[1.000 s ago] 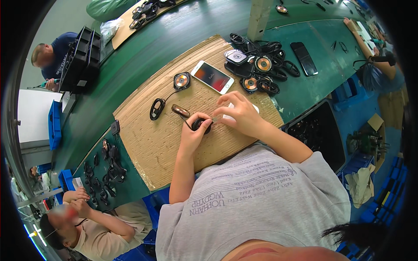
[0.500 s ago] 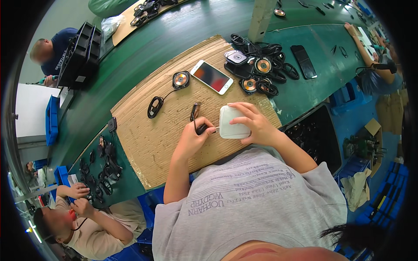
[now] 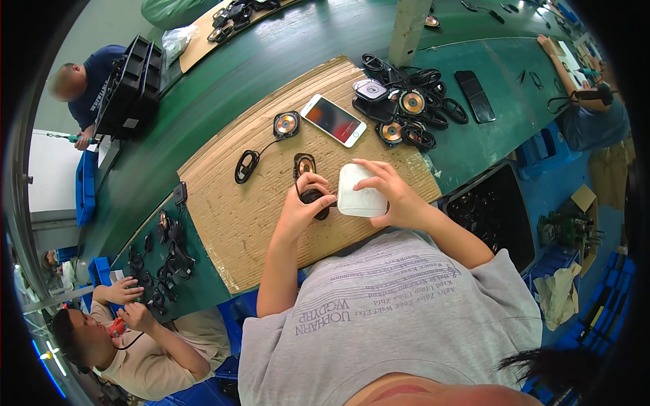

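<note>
My right hand (image 3: 401, 196) is closed around a white rounded-square block (image 3: 353, 192), held up over the cardboard sheet (image 3: 250, 223). My left hand (image 3: 296, 211) grips a bundled black cable (image 3: 311, 195) right beside the block's left edge. Its thumb tip almost meets that edge, and whether a plug sits in the block cannot be made out. Just beyond the left fingers shows a black charging pad with a copper coil (image 3: 306, 164). Farther off lie another copper-coil pad (image 3: 286, 124), its coiled cable (image 3: 246, 166) and a white phone (image 3: 333, 120).
A pile of coil pads and black cables (image 3: 413, 101) lies at the back right, with a black phone (image 3: 475, 96) beside it. More cables (image 3: 169, 250) lie on the left, near a seated co-worker (image 3: 149, 338). A black bin (image 3: 521, 216) stands at my right.
The metal plug seen between my left fingers and the white block no longer shows. The coil pad by my left hand has turned to face up more. The block has tilted slightly.
</note>
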A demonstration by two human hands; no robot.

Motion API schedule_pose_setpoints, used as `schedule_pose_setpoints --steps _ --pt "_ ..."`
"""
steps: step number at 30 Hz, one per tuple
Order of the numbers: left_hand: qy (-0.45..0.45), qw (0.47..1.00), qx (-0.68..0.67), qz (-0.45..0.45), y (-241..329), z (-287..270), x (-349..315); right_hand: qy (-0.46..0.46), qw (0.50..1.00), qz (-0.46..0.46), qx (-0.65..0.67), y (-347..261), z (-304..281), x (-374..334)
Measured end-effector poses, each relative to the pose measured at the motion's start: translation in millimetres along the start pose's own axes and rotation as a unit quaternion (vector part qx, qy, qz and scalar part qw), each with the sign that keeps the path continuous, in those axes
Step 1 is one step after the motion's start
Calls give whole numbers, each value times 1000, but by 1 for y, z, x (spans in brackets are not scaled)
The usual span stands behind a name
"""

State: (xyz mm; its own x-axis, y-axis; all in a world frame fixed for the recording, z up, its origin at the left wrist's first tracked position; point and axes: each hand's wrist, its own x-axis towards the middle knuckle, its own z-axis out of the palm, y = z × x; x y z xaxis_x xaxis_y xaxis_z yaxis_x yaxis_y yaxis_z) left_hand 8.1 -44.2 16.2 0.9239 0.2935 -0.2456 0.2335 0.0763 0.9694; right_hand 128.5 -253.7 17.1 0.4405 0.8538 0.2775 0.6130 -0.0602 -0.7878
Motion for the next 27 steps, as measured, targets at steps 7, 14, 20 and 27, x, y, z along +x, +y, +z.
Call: schedule_pose_setpoints --steps 7,14,20,27 --pt "30 997 57 35 -6 4 -2 2 1000 20 0 2 1 -3" --pt "29 998 49 -4 2 3 -20 -49 999 -20 -13 6 1 1" --pt "-9 976 202 -77 27 -34 -52 -86 994 -40 -49 14 7 4" --pt "217 882 404 105 35 -38 0 -97 992 -51 -56 8 19 11"
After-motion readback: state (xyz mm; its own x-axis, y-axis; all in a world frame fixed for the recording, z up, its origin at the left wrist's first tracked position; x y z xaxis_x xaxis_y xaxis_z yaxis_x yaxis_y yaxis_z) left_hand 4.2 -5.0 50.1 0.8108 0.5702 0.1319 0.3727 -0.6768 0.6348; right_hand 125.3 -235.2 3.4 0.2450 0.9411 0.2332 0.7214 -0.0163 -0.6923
